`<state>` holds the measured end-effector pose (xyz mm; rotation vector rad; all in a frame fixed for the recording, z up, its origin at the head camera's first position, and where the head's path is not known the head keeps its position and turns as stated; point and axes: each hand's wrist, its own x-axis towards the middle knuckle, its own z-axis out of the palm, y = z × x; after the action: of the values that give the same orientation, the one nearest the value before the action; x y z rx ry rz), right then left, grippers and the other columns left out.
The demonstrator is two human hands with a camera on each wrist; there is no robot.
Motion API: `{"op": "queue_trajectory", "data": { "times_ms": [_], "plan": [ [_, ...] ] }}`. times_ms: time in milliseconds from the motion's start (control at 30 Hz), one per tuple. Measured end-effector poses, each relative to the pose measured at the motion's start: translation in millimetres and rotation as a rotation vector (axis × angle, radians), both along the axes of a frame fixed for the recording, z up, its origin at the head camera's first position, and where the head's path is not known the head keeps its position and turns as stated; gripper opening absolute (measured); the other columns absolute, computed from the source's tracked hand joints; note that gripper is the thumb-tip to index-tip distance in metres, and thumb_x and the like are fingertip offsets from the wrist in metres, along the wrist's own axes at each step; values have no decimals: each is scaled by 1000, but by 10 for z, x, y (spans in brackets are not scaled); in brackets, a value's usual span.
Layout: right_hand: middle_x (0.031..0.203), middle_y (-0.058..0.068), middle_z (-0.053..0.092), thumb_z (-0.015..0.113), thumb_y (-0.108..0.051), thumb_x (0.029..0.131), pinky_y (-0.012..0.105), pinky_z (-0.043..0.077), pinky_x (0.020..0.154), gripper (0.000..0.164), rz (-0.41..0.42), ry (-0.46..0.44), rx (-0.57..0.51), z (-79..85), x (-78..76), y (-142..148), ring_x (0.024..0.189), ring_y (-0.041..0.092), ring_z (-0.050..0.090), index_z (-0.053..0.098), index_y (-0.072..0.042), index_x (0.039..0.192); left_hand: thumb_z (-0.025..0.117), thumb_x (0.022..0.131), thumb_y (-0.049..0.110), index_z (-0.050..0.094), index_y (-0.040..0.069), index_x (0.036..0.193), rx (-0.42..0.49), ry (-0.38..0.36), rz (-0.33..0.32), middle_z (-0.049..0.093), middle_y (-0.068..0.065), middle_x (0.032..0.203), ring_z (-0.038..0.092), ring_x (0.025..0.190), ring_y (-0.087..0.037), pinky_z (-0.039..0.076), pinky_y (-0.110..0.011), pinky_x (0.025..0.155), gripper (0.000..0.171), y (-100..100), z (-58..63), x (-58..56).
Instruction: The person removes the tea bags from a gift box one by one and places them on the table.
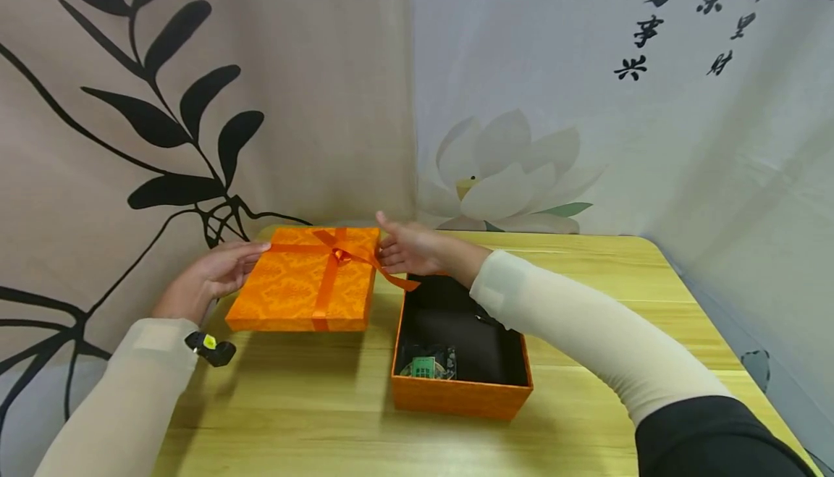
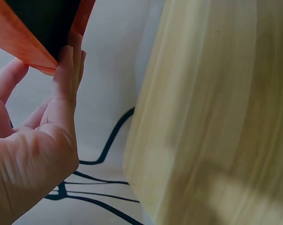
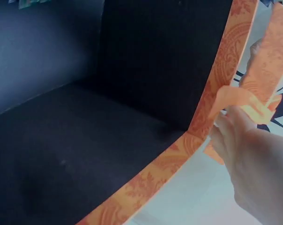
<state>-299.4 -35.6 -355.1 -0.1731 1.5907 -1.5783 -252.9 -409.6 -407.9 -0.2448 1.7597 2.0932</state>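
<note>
My left hand [image 1: 224, 271] pinches the left edge of an orange patterned gift box lid [image 1: 280, 292], thumb and fingers on either side. The lid hangs above the table, and its dark underside shows in the left wrist view. An orange ribbon [image 1: 328, 281] with a bow crosses its top, one tail hanging off the right side. Beside the lid's right edge is my right hand [image 1: 413, 247], thumb pointing up and away, fingers slightly bent close to the ribbon tail. Below the right hand stands the uncovered orange box [image 1: 459, 396] with a black inside.
A small clear packet with a green piece [image 1: 423, 367] lies in the box's near left corner. The wooden table [image 1: 573, 404] backs onto a printed cloth [image 1: 339, 93]. My right forearm passes over the box's right side.
</note>
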Motion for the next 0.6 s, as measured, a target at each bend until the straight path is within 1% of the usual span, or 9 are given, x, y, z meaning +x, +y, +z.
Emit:
{"op": "queue_trajectory", "data": {
  "times_ms": [100, 233, 333, 467, 600],
  "plan": [
    [168, 27, 16, 36, -59, 107, 50, 24, 126, 88, -4, -6, 21, -12, 23, -53, 155, 42, 22, 13, 6, 162, 51, 111, 17, 73, 14, 97, -16, 9, -15, 78, 0, 96, 75, 84, -14, 63, -29, 77, 27, -40, -62, -20],
    [168, 27, 14, 37, -60, 106, 51, 23, 126, 90, 4, -16, 40, -38, 53, -139, 155, 42, 20, 11, 7, 162, 54, 109, 18, 72, 16, 96, -72, 3, -4, 78, 2, 94, 74, 83, -13, 63, -28, 76, 23, -99, -142, -35],
    [168, 27, 13, 37, -60, 106, 52, 24, 125, 92, 14, -21, 53, -63, 77, -199, 155, 42, 20, 10, 7, 162, 56, 109, 18, 71, 17, 94, -96, 3, 6, 77, 4, 93, 74, 83, -12, 63, -27, 76, 21, -138, -188, -29],
    [168, 29, 13, 40, -60, 105, 53, 26, 124, 92, 18, -18, 76, -89, 111, -255, 154, 43, 21, 10, 7, 161, 54, 109, 18, 72, 18, 93, -80, 4, 2, 77, 3, 91, 73, 82, -12, 63, -28, 75, 24, -176, -239, -13],
    [167, 30, 15, 42, -60, 105, 54, 30, 123, 92, 18, -3, 114, -105, 123, -307, 154, 43, 23, 12, 7, 161, 53, 110, 18, 73, 18, 93, -50, -17, 5, 77, 3, 91, 73, 81, -13, 63, -28, 75, 26, -204, -283, -3]
  ]
}}
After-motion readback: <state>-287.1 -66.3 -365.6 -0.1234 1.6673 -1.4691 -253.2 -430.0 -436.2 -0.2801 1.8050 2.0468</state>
